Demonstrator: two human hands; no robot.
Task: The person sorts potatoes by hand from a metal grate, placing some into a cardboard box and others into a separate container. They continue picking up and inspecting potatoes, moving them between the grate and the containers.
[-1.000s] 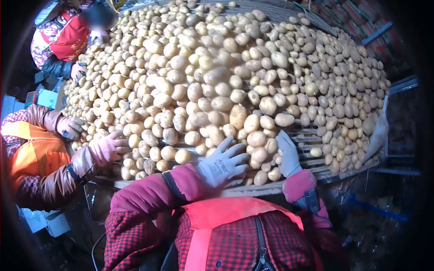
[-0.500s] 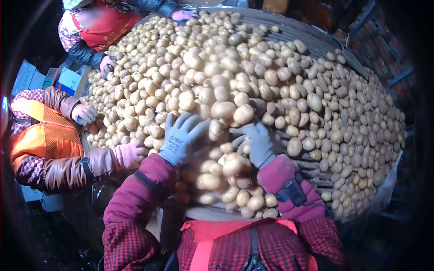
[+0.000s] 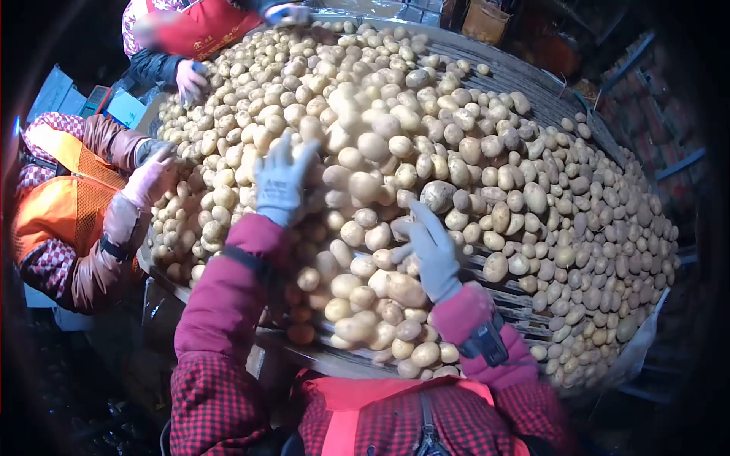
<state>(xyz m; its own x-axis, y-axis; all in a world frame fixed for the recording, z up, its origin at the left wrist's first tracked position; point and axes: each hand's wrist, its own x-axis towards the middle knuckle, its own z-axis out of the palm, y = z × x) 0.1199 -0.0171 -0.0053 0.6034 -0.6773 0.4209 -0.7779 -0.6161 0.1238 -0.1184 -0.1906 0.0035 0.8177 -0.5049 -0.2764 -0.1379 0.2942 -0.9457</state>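
Both arms, head view, stretched forward over potatoes heaped across counter. Left hand high on heap, fingers splayed, palm flat on potatoes, gripping nothing. Right hand closer to counter's near edge, fingers spread wide, empty.

The surface is a wide bed of dark slats with a curved far edge. Potatoes lie directly on it in a thick heap that covers nearly all of it, from the near edge to the far and left edges. Bare slats show in a strip near the right part of the near edge and along the far right edge, where a few potatoes lie apart.
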